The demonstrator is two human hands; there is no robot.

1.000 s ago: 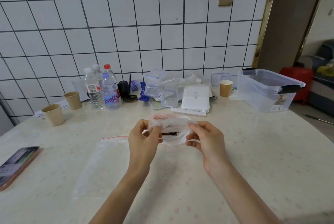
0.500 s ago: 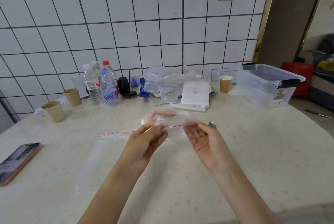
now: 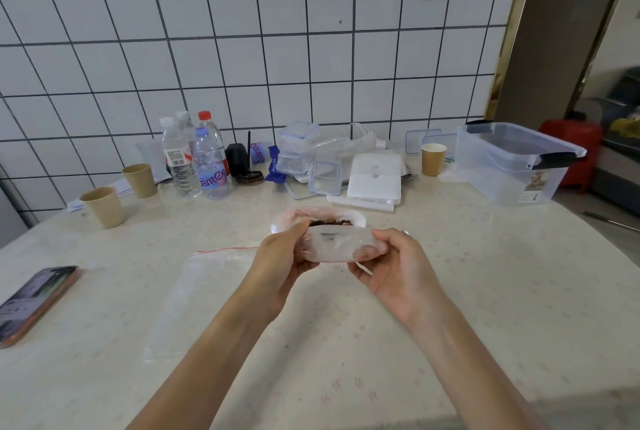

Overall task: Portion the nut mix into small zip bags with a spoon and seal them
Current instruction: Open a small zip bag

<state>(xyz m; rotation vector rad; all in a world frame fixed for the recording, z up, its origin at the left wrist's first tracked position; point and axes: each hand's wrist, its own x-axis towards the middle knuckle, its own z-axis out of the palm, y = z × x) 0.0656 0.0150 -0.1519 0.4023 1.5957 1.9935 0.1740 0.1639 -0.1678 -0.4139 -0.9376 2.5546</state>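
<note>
Half a second before, both hands had been loosely spread over the table with a thin film stretched between them; now the left hand [image 3: 284, 256] and the right hand [image 3: 391, 266] had closed in on a small zip bag [image 3: 337, 244], each gripping one end with curled fingers. It was held above the table [image 3: 485, 291], in front of the chest, with its long axis running left to right across the view and its flat face turned toward the camera. Its upper edge pointed away, toward the tiled wall. Dark nut mix [image 3: 329, 222] showed just behind that edge, in a pinkish clear wrapping [image 3: 294, 214] lying on the table; whether it sat inside the held bag could not be told.

A large zip bag [image 3: 207, 291] with a red strip lay flat on the table, to the left, partly under the left forearm. A phone [image 3: 33, 301] rested near the left edge. Further back stood paper cups [image 3: 104, 207], water bottles [image 3: 194, 159], small clear boxes [image 3: 301, 149] and a big clear storage tub [image 3: 512, 162]
</note>
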